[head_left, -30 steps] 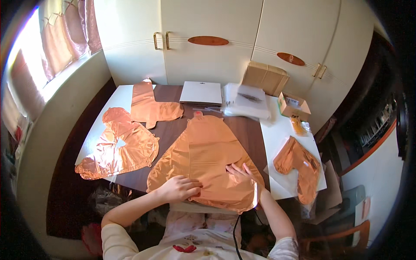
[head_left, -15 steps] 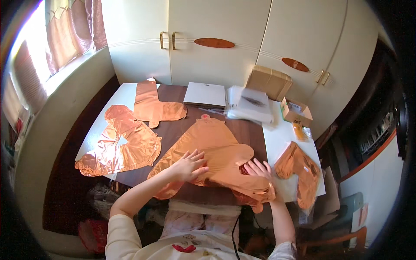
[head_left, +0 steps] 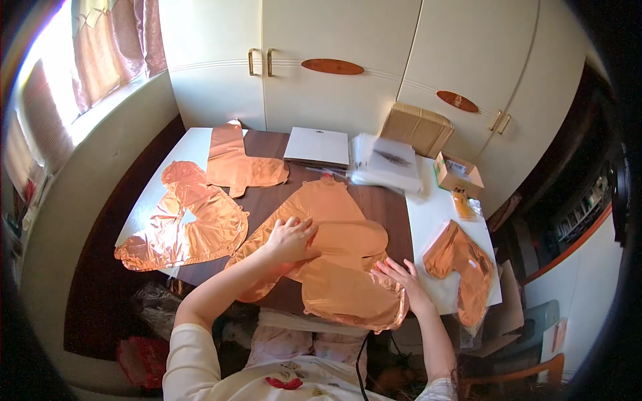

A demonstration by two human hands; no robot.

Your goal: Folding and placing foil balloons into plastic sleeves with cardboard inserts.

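A large, flat copper-coloured foil balloon (head_left: 344,237) lies spread over the brown middle of the table, its lower lobe reaching the near edge. My left hand (head_left: 292,240) rests on its left part, palm down, with bent fingers and the fingertips against the foil. At the right edge of the lower lobe is my right hand (head_left: 403,277). Its fingers are stretched out and apart on the crinkled foil, and it grips nothing.
More flat copper foil balloons lie around: a creased one (head_left: 200,220) at left, an angular one (head_left: 234,164) behind it, and a bagged one (head_left: 463,264) at right. A white flat box (head_left: 317,146), clear plastic sleeves (head_left: 384,164), and a small open carton (head_left: 458,172) stand at the back.
The balloon's lower part has spread out toward me and lies flatter, and its lobe near my right hand has shifted. My left hand has moved slightly up, its fingers now more bent.
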